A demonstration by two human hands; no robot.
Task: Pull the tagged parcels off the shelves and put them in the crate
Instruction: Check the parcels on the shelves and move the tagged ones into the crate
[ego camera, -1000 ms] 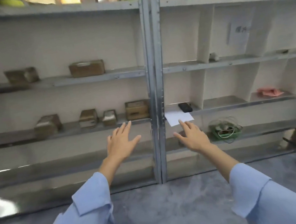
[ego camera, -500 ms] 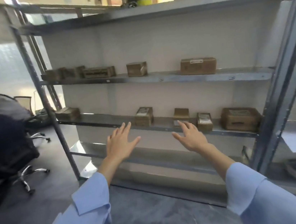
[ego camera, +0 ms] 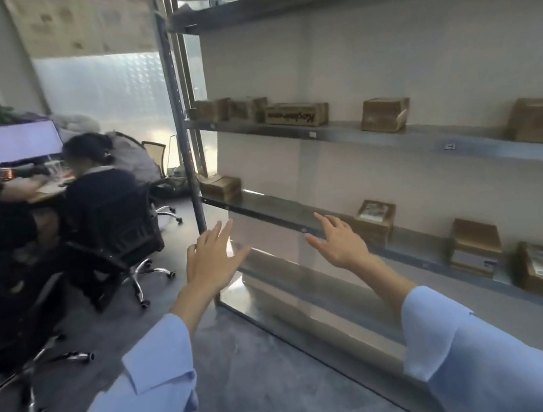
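Head view | left hand (ego camera: 210, 265), right hand (ego camera: 339, 243): spread, empty | shelves (ego camera: 392, 136): brown parcels (ego camera: 385, 114)

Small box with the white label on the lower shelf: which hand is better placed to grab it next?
Right. The right hand, open and empty, hovers just beside the small labelled box; the left hand is farther off, near the shelf post.

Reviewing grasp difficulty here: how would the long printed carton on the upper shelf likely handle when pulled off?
The long printed carton looks like stiff cardboard, so probably rigid. Flat-bottomed and low, it should slide rather than roll or tip. Its length may call for both hands.
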